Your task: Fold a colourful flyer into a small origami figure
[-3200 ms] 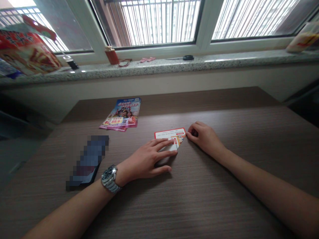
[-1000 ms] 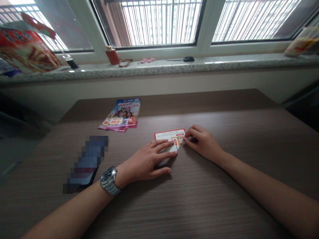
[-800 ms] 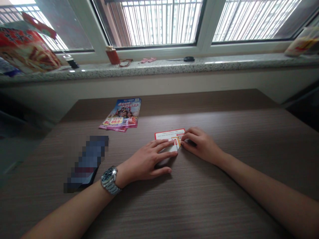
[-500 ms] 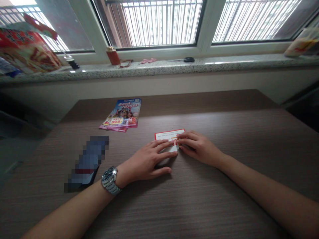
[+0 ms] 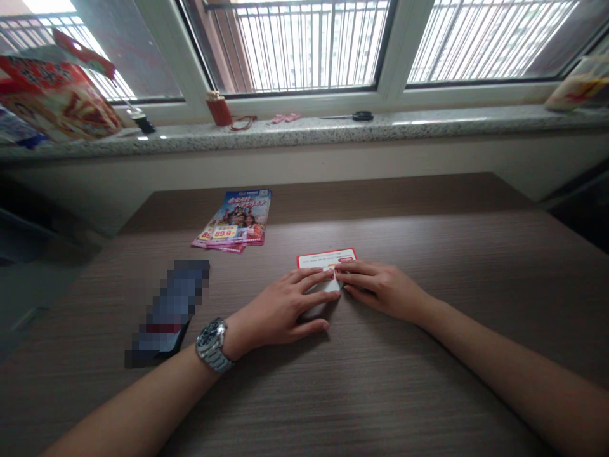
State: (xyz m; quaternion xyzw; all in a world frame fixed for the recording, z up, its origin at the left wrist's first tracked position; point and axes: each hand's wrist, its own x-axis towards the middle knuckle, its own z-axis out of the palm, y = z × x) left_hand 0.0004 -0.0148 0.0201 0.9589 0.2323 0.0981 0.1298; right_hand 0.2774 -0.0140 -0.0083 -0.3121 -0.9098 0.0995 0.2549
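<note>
A red-edged white paper (image 5: 314,259) with a folded part lies on the brown table (image 5: 380,381). My left hand (image 5: 290,304), with a metal watch (image 5: 212,344) at the wrist, rests on the paper's near left part with its fingers spread. From the right, my right hand (image 5: 380,285) touches the paper's right part, its fingers close together and extended over the fold. Both hands' fingertips nearly meet, and they hide part of the paper. Neither hand is wrapped round anything.
A stack of colourful flyers (image 5: 240,219) lies at the back left, and a blurred-out dark phone-like object (image 5: 169,311) is left of my watch. Scissors (image 5: 361,116), a red bottle (image 5: 219,110) and food bags (image 5: 61,95) are on the sill.
My right hand's fingers have shifted slightly left and nearer over the folded part, lying flatter. My left hand holds nearly the same place. The whole view has moved slightly.
</note>
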